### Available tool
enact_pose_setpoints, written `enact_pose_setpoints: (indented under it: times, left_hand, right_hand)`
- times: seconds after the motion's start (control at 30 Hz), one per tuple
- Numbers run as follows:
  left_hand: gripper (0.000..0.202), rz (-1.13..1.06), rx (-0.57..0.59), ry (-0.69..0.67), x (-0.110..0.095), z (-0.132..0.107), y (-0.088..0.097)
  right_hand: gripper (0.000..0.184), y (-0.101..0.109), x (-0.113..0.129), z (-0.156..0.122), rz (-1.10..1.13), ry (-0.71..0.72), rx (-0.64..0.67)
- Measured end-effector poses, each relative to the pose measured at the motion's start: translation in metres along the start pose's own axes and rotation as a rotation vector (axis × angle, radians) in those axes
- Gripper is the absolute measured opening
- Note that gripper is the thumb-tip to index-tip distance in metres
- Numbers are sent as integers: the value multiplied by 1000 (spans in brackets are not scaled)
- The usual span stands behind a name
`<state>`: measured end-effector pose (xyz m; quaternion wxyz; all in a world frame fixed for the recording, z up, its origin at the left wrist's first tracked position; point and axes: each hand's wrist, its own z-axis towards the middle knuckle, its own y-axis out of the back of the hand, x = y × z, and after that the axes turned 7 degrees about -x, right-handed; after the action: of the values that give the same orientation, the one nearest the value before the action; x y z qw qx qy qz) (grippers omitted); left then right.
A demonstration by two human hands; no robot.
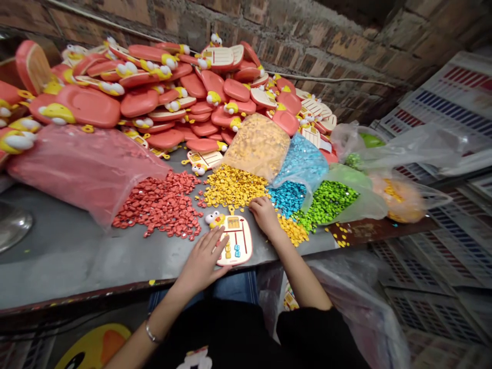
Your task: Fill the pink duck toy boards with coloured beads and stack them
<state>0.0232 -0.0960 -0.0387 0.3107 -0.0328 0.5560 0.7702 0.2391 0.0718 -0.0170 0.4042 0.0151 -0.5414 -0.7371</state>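
A cream and red chick-shaped toy board lies face up at the table's front edge, with a few beads on its rods. My left hand rests on its left side, fingers spread flat. My right hand is curled, fingers down, at the edge of the yellow bead pile; what it pinches is hidden. Red beads lie to the left, blue beads and green beads to the right.
A large heap of red chick toy boards fills the back of the grey table against a brick wall. Plastic bags spill the beads. White crates stack at the right. A metal bowl sits at far left.
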Motion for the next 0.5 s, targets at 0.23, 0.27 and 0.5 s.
enact_pose_setpoints:
  times: [0.23,0.27,0.5]
  left_hand:
    - [66,-11,-3,6,-1,1,1]
    - [66,-11,-2,8,-1,1,1]
    - [65,2,10,1,-1,0,1]
  right_hand:
    - [20,5,3,-8,-28,54,24]
    - [20,4,3,-8,-44,54,44]
    - [10,-10,5,-2,-78,10,79]
